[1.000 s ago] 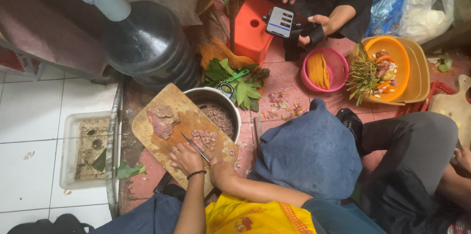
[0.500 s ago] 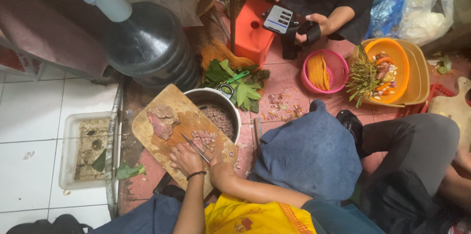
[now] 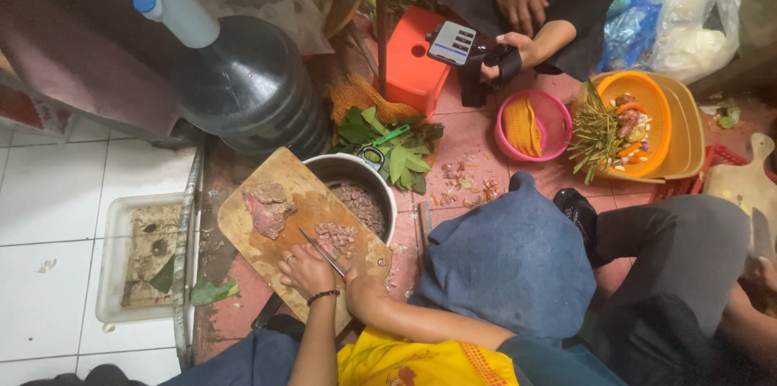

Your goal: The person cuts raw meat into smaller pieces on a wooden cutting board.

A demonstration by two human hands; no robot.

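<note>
My left hand (image 3: 303, 271) rests flat on a wooden cutting board (image 3: 267, 250), fingers down beside a small pile of chopped meat (image 3: 336, 236). My right hand (image 3: 362, 285) grips the handle of a knife (image 3: 320, 250) whose blade points up-left across the board, next to the left hand. A larger raw meat piece (image 3: 267, 208) lies at the board's far end. A metal pot (image 3: 380, 184) holding chopped meat sits under the board's right edge.
A big dark water bottle (image 3: 243, 86), green leaves (image 3: 392, 147), a red stool (image 3: 413, 62), a pink basket (image 3: 558, 123) and an orange colander of vegetables (image 3: 647, 103) surround the board. Another person's hand (image 3: 518, 50) holds a device. A white tray (image 3: 109, 273) lies left.
My hands stay on the board with the knife barely shifted. The other person's hands and the device have moved a little above the red stool.
</note>
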